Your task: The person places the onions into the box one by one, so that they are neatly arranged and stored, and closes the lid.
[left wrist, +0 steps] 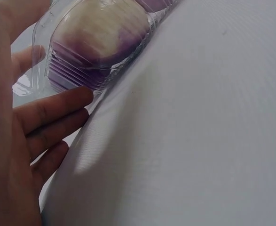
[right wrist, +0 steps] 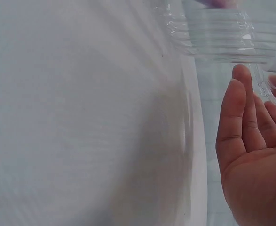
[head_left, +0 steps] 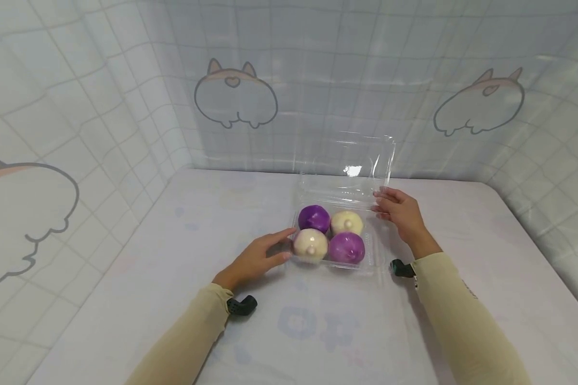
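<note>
A clear plastic clamshell box (head_left: 375,256) sits on the table with its clear lid (head_left: 339,160) raised upright at the back. Inside are glossy, round, onion-like pieces, each with a small knob: a dark purple piece (head_left: 313,219) and a cream piece (head_left: 347,223) behind, a cream piece (head_left: 310,245) and a lighter purple piece (head_left: 347,248) in front. My left hand (head_left: 260,255) is beside the box's left wall, fingers spread and fingertips at the plastic. My right hand (head_left: 401,211) is at the back right corner, its nearly straight fingers at the lid's lower edge.
A pale cloth with faint prints covers the table (head_left: 212,214). Behind it and at both sides hang white grid-patterned curtains (head_left: 318,80) with cartoon animal drawings. Dark devices (head_left: 242,306) are strapped at both wrists, over beige sleeves.
</note>
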Tool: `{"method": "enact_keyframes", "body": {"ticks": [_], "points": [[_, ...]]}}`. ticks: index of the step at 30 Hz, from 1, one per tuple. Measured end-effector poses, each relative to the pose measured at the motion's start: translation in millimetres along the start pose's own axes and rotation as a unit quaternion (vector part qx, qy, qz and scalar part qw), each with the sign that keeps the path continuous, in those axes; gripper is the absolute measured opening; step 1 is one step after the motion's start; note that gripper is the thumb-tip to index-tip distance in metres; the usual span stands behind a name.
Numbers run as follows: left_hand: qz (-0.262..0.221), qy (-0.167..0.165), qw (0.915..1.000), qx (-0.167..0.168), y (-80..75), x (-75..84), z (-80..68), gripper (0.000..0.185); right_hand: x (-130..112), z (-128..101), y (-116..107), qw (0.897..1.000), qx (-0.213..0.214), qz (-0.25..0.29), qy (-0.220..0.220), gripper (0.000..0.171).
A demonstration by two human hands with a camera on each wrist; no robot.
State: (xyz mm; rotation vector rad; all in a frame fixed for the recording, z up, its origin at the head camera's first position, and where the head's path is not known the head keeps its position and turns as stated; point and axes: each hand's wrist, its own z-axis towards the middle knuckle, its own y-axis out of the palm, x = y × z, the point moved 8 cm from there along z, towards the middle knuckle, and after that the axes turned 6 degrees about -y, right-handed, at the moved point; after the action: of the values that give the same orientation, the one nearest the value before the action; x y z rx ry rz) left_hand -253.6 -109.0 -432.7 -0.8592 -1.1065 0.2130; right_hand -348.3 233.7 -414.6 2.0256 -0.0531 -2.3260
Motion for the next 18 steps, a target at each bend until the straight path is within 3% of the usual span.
{"method": "enact_keyframes", "body": {"ticks": [6, 10, 18], "points": [[0.021, -0.029, 0.9994, -0.004, 1.2, -2.1, -1.5, 0.077, -1.8, -1.7, 0.2, 0.999, 0.015, -0.028, -0.005, 0.053], [0.032, -0.036, 0.9988, 0.004, 0.8, -2.6, -2.4, 0.078, -3.0, -2.3, 0.5, 0.999, 0.023, -0.021, -0.016, 0.049], [0.058, -0.030, 0.9977, 0.018, 1.6, -2.0, -2.2, 0.076, -10.0, -6.9, -1.8, 0.997, 0.048, -0.030, -0.052, 0.026]]}}
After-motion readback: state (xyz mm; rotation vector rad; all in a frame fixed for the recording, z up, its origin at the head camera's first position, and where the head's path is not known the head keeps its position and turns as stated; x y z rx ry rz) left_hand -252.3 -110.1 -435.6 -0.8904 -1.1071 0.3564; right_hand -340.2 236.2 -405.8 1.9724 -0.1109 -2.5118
